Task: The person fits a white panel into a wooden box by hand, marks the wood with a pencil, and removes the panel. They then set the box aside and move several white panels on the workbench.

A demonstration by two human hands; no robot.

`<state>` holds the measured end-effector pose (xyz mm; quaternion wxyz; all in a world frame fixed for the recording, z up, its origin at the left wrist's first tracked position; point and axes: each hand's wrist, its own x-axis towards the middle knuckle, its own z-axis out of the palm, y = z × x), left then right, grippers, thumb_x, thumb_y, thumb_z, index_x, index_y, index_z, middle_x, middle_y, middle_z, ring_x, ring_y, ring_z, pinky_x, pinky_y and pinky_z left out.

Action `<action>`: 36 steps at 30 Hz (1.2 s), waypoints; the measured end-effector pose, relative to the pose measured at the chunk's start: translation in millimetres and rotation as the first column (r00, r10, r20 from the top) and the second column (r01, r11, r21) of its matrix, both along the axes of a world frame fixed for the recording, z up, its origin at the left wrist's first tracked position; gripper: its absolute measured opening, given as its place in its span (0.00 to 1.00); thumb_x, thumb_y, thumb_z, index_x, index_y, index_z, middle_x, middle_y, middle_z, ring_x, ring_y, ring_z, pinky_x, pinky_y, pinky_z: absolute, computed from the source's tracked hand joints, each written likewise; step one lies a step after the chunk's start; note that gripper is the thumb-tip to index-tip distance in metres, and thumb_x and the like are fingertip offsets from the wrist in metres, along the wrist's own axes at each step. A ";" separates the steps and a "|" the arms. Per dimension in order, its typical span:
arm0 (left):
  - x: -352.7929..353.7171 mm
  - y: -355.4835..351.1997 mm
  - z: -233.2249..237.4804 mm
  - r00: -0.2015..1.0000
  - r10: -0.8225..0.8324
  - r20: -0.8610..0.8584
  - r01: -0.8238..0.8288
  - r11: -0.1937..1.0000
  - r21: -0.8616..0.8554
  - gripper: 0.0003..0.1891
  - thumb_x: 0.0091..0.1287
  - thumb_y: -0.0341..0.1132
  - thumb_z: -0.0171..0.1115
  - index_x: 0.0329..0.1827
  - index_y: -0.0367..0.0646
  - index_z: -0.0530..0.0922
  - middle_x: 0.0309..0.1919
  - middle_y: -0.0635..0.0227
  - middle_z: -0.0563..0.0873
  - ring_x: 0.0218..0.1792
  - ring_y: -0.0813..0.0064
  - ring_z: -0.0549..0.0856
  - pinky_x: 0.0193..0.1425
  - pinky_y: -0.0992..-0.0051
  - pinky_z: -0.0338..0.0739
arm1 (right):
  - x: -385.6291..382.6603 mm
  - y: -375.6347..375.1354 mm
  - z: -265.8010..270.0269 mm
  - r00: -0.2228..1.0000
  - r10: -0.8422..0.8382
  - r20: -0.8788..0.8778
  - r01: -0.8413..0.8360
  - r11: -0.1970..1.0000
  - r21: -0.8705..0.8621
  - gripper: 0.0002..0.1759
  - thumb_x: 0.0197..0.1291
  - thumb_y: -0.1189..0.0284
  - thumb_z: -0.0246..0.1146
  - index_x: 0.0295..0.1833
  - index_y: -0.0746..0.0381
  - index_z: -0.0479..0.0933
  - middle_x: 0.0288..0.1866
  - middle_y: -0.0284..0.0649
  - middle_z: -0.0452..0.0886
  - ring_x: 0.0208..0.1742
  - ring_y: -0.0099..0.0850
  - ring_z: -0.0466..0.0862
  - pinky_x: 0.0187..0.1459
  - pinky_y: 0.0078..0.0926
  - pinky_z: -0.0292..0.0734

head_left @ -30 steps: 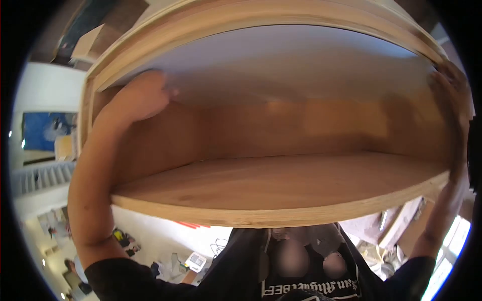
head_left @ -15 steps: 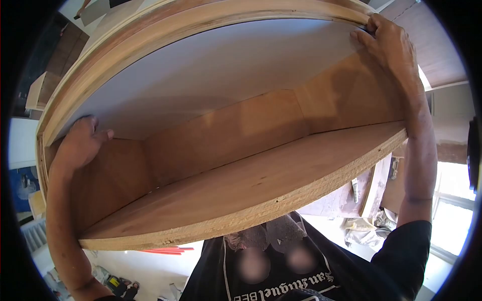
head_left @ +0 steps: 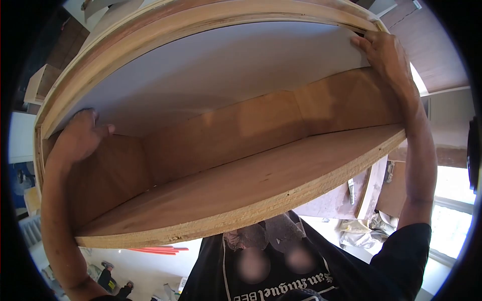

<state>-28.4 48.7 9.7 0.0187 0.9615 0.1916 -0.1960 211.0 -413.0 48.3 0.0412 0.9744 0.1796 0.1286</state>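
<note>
A large open wooden box (head_left: pixel 241 226) with a rough pale front edge fills the middle of the view. Across its upper part lies a grey-white panel (head_left: pixel 216 65). My left hand (head_left: pixel 80 135) holds the panel's left end, its thumb apart over the inner side and the other fingertips partly hidden. At the upper right, my right hand (head_left: pixel 384 52) grips the panel's right corner beside the wooden frame (head_left: pixel 201 26), with some fingers hidden behind the edge. Brown plywood lines the inside of the box.
Red rods (head_left: pixel 158 249) lie on the white floor (head_left: pixel 130 266) below the box. A brush (head_left: pixel 351 191) rests on a board at the lower right, near plastic bags (head_left: pixel 364 233). A small wooden box (head_left: pixel 42 84) stands at the far left.
My right hand has moved slightly down with the right end of the panel. The view has shifted a little, and my left hand keeps its place on the panel.
</note>
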 end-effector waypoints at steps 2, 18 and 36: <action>1.1 -12.9 8.1 1.000 0.017 0.001 -0.017 1.000 0.006 0.21 0.64 0.44 0.65 0.39 0.28 0.76 0.39 0.39 0.80 0.45 0.43 0.81 0.54 0.57 0.72 | 0.2 -3.8 -4.7 0.998 0.057 0.015 -0.057 0.998 -0.013 0.21 0.63 0.55 0.64 0.31 0.64 0.81 0.29 0.52 0.82 0.36 0.52 0.83 0.42 0.48 0.76; -3.6 -8.8 8.4 0.999 0.015 0.035 -0.015 1.000 0.008 0.21 0.63 0.43 0.65 0.40 0.28 0.76 0.40 0.40 0.80 0.45 0.45 0.80 0.54 0.57 0.71 | 8.5 -8.2 -24.3 0.919 0.344 -0.193 -0.313 0.933 0.176 0.27 0.64 0.50 0.63 0.43 0.68 0.83 0.35 0.57 0.83 0.40 0.51 0.83 0.48 0.43 0.74; -3.2 -1.4 7.1 0.997 -0.071 0.033 0.072 0.997 -0.007 0.20 0.62 0.42 0.66 0.40 0.28 0.76 0.38 0.41 0.80 0.44 0.44 0.81 0.54 0.58 0.72 | 6.2 -5.9 -19.5 0.916 0.304 -0.263 -0.281 0.952 0.122 0.23 0.61 0.59 0.67 0.44 0.72 0.80 0.34 0.56 0.84 0.43 0.44 0.84 0.48 0.38 0.74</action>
